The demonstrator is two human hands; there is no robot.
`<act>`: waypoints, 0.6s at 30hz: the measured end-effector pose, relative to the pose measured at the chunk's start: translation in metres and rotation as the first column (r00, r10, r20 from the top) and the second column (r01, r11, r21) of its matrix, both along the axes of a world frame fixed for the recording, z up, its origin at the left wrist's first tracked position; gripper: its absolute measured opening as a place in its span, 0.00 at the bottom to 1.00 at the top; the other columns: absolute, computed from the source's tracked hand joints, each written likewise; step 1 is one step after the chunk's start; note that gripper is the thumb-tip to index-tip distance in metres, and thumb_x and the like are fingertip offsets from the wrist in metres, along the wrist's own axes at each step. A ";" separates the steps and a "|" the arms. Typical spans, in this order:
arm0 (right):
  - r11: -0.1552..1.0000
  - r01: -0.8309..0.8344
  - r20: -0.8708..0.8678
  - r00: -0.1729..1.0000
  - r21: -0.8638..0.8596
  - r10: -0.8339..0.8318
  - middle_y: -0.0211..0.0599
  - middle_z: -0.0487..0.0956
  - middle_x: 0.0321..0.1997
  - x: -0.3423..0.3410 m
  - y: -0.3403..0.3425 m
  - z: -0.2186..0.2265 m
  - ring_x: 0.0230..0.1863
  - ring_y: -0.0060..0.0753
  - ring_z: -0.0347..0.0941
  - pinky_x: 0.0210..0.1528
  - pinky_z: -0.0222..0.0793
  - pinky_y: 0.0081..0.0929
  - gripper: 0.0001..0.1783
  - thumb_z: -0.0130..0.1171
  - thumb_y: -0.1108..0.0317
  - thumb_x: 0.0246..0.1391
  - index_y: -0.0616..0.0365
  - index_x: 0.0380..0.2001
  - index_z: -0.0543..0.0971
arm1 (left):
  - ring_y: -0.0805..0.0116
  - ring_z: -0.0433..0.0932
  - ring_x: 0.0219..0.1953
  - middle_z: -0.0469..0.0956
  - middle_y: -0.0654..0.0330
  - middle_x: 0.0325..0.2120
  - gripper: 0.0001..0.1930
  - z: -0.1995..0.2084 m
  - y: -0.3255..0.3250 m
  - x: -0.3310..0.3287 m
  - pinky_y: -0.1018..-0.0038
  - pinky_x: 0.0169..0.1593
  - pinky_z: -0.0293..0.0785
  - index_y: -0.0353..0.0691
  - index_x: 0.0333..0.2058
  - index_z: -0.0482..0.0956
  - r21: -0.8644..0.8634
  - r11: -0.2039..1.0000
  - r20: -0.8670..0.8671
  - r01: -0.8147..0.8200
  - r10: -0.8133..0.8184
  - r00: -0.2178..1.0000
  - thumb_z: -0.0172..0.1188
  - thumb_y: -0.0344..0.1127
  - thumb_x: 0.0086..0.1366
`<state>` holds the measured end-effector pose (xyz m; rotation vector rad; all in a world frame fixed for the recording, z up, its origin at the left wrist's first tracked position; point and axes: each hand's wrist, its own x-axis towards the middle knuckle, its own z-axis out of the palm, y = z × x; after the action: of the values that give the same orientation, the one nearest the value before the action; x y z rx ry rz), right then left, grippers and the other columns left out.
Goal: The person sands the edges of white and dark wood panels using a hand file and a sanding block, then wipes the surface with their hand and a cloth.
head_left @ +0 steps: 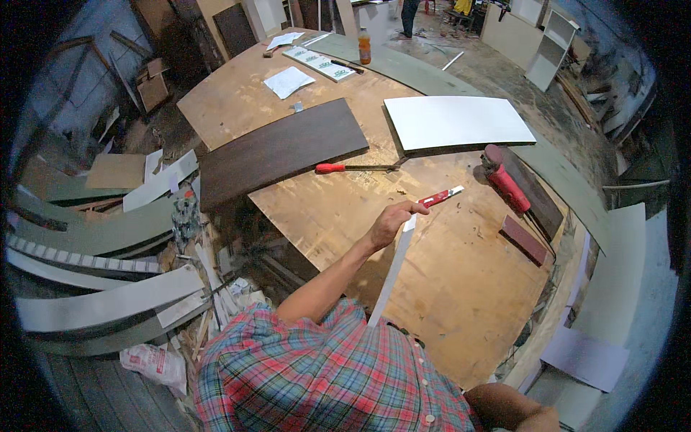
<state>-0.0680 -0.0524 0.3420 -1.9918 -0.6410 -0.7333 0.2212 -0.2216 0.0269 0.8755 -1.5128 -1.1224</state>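
Observation:
My left hand (393,225) reaches over the plywood table (446,288), its fingers closed round the upper end of a narrow white strip (392,272). The strip slants down to the front of my checked shirt. Right at my fingertips is a slim red tool with a pale, flat tip (441,196); whether my fingers touch it I cannot tell. Farther off lies a red-handled file (356,168). Of my right arm only bare skin (504,407) shows at the lower edge, and the hand is out of sight.
A dark brown board (284,151) juts over the table's left edge. Beyond my hand lies a white board (458,122). To the right are a corded red angle grinder (507,183) and a reddish-brown block (523,240). A bottle (364,47) stands at the back; offcuts (108,299) crowd the left floor.

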 end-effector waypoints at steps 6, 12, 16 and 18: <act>0.997 0.000 0.054 0.999 0.075 -0.004 0.30 0.70 0.22 0.012 0.003 -0.005 0.23 0.28 0.70 0.27 0.63 0.30 0.10 0.45 0.69 0.60 0.46 0.23 0.69 | 0.59 0.74 0.41 0.77 0.54 0.33 0.18 -0.008 0.003 -0.004 0.67 0.52 0.66 0.33 0.33 0.78 -0.118 0.980 -0.051 -0.159 0.154 0.987 0.44 0.42 0.63; 0.950 0.111 -0.079 0.993 0.292 -0.092 0.38 0.78 0.27 -0.016 -0.007 -0.047 0.24 0.29 0.73 0.30 0.69 0.30 0.13 0.53 0.59 0.65 0.56 0.34 0.80 | 0.63 0.64 0.26 0.66 0.60 0.17 0.17 -0.012 -0.010 0.002 0.66 0.37 0.61 0.37 0.16 0.65 -0.140 0.956 -0.133 -0.259 0.241 0.961 0.48 0.42 0.61; 0.459 0.435 -0.163 0.839 0.774 -0.520 0.37 0.76 0.27 -0.065 -0.003 -0.185 0.26 0.31 0.72 0.27 0.71 0.39 0.15 0.59 0.61 0.63 0.63 0.43 0.76 | 0.65 0.61 0.23 0.63 0.60 0.14 0.19 -0.013 -0.022 0.028 0.65 0.34 0.59 0.39 0.14 0.61 -0.199 0.912 -0.188 -0.359 0.324 0.927 0.48 0.42 0.61; -0.077 0.517 -0.367 0.486 0.853 -0.793 0.36 0.76 0.29 -0.060 0.001 -0.251 0.28 0.31 0.73 0.30 0.73 0.35 0.20 0.60 0.62 0.62 0.64 0.53 0.76 | 0.65 0.61 0.23 0.62 0.60 0.14 0.20 -0.006 -0.028 0.037 0.65 0.33 0.58 0.39 0.14 0.61 -0.295 0.846 -0.129 -0.445 0.426 0.895 0.48 0.43 0.60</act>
<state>-0.1285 -0.0517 0.0912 -0.9029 0.7713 -1.5554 0.2583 -0.2498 0.0207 0.8929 -1.3074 -0.5454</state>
